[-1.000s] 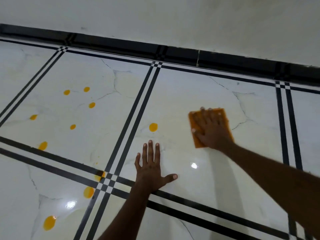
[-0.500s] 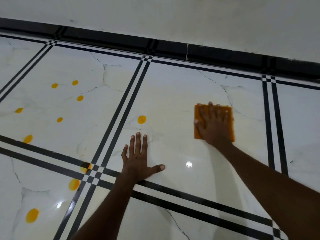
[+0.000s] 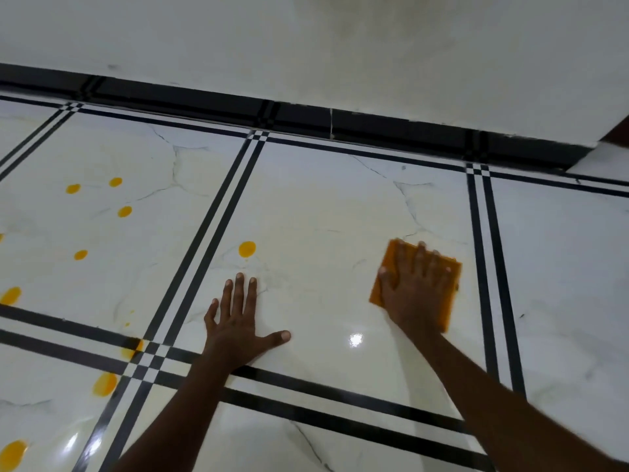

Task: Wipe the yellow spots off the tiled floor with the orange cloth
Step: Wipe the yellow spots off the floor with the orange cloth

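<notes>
Clearly much is left: right hand (image 3: 417, 294), fingers flat, presses the orange cloth (image 3: 451, 294) on clean tile, left hand (image 3: 238, 327) spread flat on the floor (image 3: 323, 206), and many yellow spots (image 3: 247, 249) wait.

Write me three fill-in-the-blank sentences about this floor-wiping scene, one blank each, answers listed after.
1. The right hand presses flat on the ______ cloth.
2. The left hand rests flat on the floor and holds ______.
3. The tile with both hands on it shows just one yellow spot, lying beyond the ______ hand's fingertips.

Missing words: orange; nothing; left
</notes>
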### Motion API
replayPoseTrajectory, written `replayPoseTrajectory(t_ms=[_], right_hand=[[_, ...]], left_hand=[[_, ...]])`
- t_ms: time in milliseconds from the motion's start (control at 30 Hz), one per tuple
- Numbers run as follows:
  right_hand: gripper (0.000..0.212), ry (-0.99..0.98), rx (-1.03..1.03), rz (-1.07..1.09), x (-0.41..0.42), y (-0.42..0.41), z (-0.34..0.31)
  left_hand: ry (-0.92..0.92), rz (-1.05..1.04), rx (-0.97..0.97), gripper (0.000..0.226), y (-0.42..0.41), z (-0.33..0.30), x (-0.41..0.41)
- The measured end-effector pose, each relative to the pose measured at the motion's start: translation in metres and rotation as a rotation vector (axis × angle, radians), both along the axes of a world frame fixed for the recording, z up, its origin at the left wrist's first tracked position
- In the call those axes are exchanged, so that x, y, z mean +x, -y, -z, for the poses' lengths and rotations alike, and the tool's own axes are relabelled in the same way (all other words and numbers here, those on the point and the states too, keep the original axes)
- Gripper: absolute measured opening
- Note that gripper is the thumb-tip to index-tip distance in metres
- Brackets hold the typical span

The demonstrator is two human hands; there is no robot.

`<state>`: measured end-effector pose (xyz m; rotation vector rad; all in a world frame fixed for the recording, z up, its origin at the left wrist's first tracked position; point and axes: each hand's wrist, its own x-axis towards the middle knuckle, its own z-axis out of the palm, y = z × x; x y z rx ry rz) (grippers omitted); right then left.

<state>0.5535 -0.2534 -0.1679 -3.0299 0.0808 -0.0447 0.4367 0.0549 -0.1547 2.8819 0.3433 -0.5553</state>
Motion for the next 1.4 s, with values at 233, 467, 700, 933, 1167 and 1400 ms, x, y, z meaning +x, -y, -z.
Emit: replayPoseTrajectory(t_ms=[233,467,700,933,1167,1400], right_hand=[[0.066,-0.05,0.024,-0.461,-0.042,-0.071,0.004],[0.076,-0.005,0.02,-0.069,-0.009,-0.094,0.012],[0.079,-0.068,-0.045,-0.831,0.007,-0.217,0.003],[0.073,-0.047,-0.05,-0.694,0.07,-0.254,-0.005],[0.068,-0.024,-0.034,-0.716,0.066,-0.204,0.005],[0.071,-0.054,0.004,-0.685,-0.018,-0.186,0.005]], left_hand=[[0.135,0.046,0.049,0.123,0.003,-0.011,-0.006],[0.185,-0.173,0.063,0.141,-0.053,-0.018,-0.002],[0.102,-0.303,-0.047,0.133,-0.058,-0.018,-0.006],[0.066,-0.302,-0.102,0.138,-0.065,-0.014,0.001],[0.087,-0.335,-0.118,0.14,-0.064,-0.017,0.001],[0.075,-0.334,-0.125,0.14,-0.061,-0.016,0.002]])
